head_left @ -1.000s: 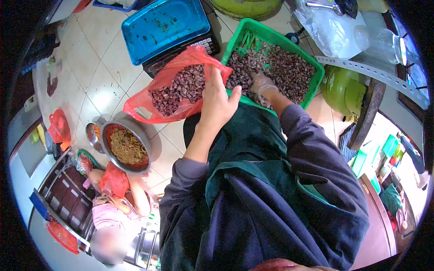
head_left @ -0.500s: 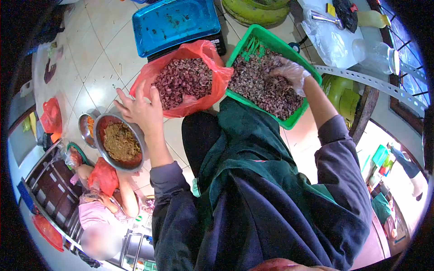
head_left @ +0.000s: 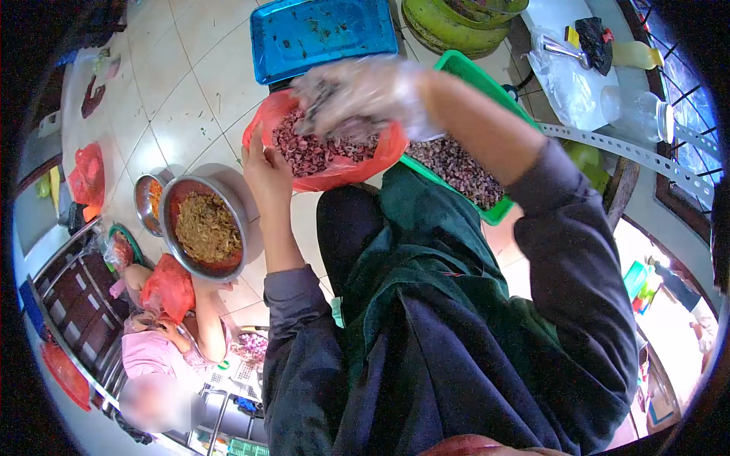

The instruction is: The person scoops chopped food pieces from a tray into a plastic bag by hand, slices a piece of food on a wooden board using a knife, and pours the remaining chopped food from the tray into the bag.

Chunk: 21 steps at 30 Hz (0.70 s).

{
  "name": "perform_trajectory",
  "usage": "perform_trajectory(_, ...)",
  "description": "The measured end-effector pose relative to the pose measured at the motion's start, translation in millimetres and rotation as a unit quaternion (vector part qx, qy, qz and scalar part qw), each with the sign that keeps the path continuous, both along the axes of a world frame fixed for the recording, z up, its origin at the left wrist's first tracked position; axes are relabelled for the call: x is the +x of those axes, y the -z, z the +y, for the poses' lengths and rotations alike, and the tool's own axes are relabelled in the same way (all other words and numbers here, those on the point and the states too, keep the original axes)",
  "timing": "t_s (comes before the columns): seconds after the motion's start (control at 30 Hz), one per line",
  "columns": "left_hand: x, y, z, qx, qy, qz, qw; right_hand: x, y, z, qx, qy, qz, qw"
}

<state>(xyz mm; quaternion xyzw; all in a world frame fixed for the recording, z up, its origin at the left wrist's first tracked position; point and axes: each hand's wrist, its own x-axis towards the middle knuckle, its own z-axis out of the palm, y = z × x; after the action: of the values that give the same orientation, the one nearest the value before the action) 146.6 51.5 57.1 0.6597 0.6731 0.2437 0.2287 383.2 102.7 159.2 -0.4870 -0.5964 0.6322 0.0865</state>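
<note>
An open red plastic bag (head_left: 388, 156) full of small purplish-brown pieces stands at the upper middle. My left hand (head_left: 266, 163) pinches its left rim between thumb and fingers. Above the bag's contents is my right hand (head_left: 365, 95), in a clear plastic glove and blurred by motion; its fingers are smeared, so what they hold cannot be made out. To the right, a green tray (head_left: 490, 87) with similar pieces is partly hidden under my right forearm.
A blue tray (head_left: 323, 38) lies beyond the bag. Left are a metal bowl of brown food (head_left: 242, 262) and a smaller bowl (head_left: 142, 216). A co-worker (head_left: 163, 353) sits lower left. A green gas cylinder (head_left: 464, 26) and perforated metal bar (head_left: 631, 148) are at right.
My right hand has moved left from the green tray to over the red bag. My left hand, spread and off the bag half a second ago, has taken hold of its rim.
</note>
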Motion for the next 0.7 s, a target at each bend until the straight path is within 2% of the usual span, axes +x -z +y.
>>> perform_trajectory(0.07,-7.6,5.4,-2.6,0.02,0.003,0.015,1.0,-37.5,40.4,9.4,0.09,-0.057,-0.117,0.987)
perform_trajectory(0.13,-8.9,8.3,-2.3,0.027,0.01,0.017,0.999,-68.6,107.4,13.9,0.092,-0.123,-0.161,0.975)
perform_trajectory(0.2,-11.9,6.8,-2.3,0.022,0.009,0.015,1.0,-81.5,145.9,-1.5,0.206,-0.129,-0.206,0.948)
perform_trajectory(0.23,-13.1,8.5,-0.4,0.03,0.017,0.01,0.999,-71.7,123.9,-11.8,0.173,-0.098,-0.172,0.965)
perform_trajectory(0.33,-13.6,9.6,-6.1,0.019,0.015,-0.002,1.0,-43.3,107.7,-34.1,0.249,-0.018,-0.065,0.966)
perform_trajectory(0.4,-9.3,3.8,-7.8,-0.02,-0.006,-0.009,1.0,-0.6,93.1,-43.7,0.252,0.058,0.067,0.964)
perform_trajectory(0.43,-9.1,4.6,-8.8,-0.039,-0.014,-0.008,0.999,28.8,64.0,-47.3,0.121,0.096,0.123,0.98)
perform_trajectory(0.47,-7.1,3.5,-9.0,-0.043,-0.026,-0.032,0.998,57.7,61.4,-55.9,0.091,0.146,0.185,0.968)
perform_trajectory(0.5,-3.9,1.9,-8.5,-0.047,-0.037,-0.055,0.997,83.3,53.3,-62.8,-0.019,0.227,0.175,0.958)
perform_trajectory(0.53,-1.6,1.1,-9.0,-0.051,-0.048,-0.077,0.995,115.5,100.9,-72.6,0.041,0.264,0.254,0.93)
perform_trajectory(0.57,-8.0,8.2,-9.1,-0.025,-0.029,-0.044,0.998,136.1,113.3,-79.8,0.006,0.344,0.125,0.931)
perform_trajectory(0.6,-6.9,6.8,-9.9,-0.033,-0.03,-0.054,0.998,161.7,143.4,-87.5,-0.014,0.351,-0.001,0.936)
perform_trajectory(0.63,-5.8,3.2,-10.7,-0.041,-0.032,-0.064,0.997,190.3,181.4,-95.1,0.044,0.237,-0.16,0.957)
perform_trajectory(0.67,-3.9,-1.0,-10.3,-0.047,-0.034,-0.074,0.996,211.8,224.9,-104.9,-0.039,0.257,-0.27,0.927)
perform_trajectory(0.7,2.1,-6.9,-9.6,-0.028,-0.021,-0.065,0.997,217.6,238.7,-114.9,-0.04,0.214,-0.4,0.89)
